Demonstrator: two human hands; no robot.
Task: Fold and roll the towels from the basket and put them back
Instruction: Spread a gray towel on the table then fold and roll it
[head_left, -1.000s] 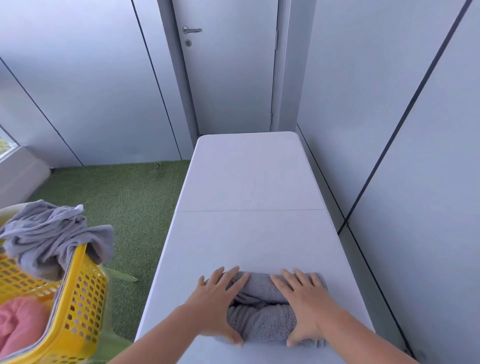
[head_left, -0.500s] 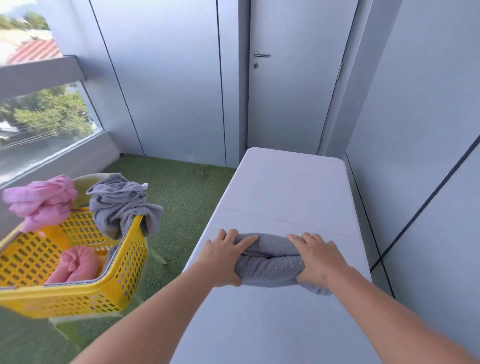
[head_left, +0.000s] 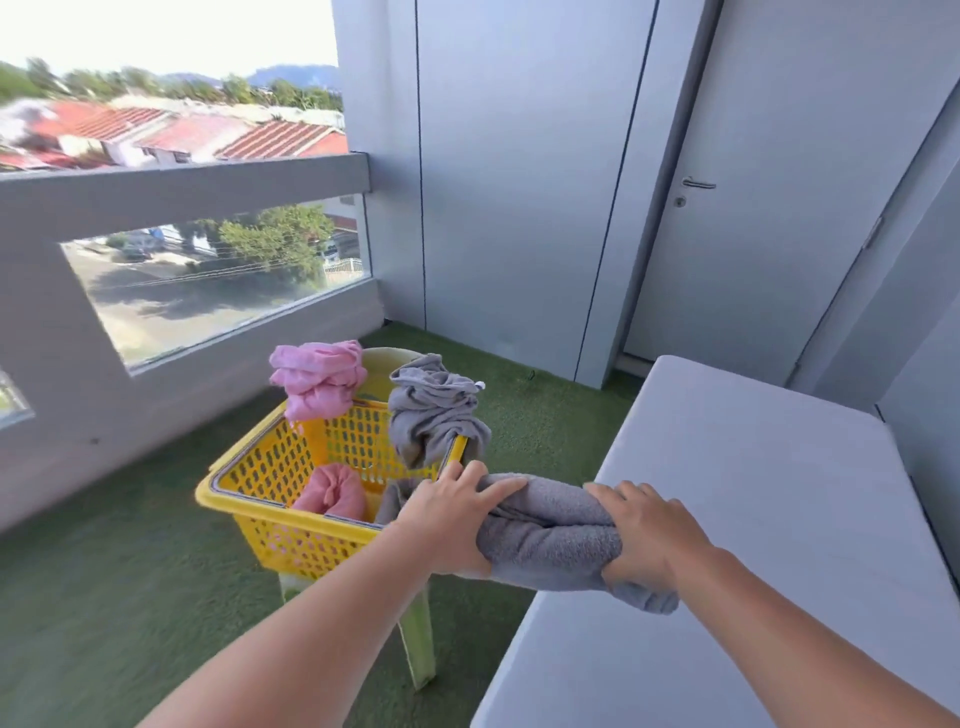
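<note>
Two hands grip one rolled grey towel, the left hand and the right hand curled round its ends, up in the air between the table edge and one yellow basket, whose rim holds one loose grey towel and one loose pink towel, with one pink roll and open room inside.

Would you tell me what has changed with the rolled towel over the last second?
The rolled grey towel was lifted off the white table and carried left toward the yellow basket, gripped by the left hand and right hand. The pink towel and crumpled grey towel on its rim stayed put.
</note>
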